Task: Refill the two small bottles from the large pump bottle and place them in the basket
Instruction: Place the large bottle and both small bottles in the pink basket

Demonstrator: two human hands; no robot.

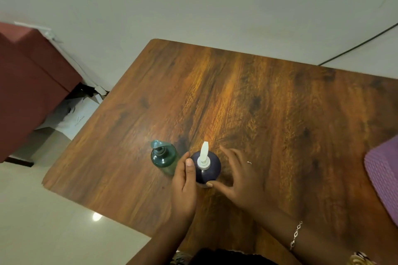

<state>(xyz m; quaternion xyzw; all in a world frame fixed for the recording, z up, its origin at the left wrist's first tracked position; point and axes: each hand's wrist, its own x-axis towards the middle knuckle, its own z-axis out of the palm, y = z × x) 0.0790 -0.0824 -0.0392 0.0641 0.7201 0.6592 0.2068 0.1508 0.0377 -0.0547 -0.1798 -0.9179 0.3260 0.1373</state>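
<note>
A dark purple pump bottle with a white pump head stands upright on the wooden table, near its front. Just to its left stands a smaller teal translucent pump bottle. My left hand is against the purple bottle's left side, thumb and forefinger curled round it. My right hand is on the bottle's right, fingers spread and relaxed, and only the thumb tip touches the bottle low down. A purple woven basket sits at the table's right edge, partly cut off by the frame.
A maroon sofa or cushioned seat stands on the floor to the left of the table, with white paper or bags beside it. A dark cable runs across the pale floor beyond the table's far right corner.
</note>
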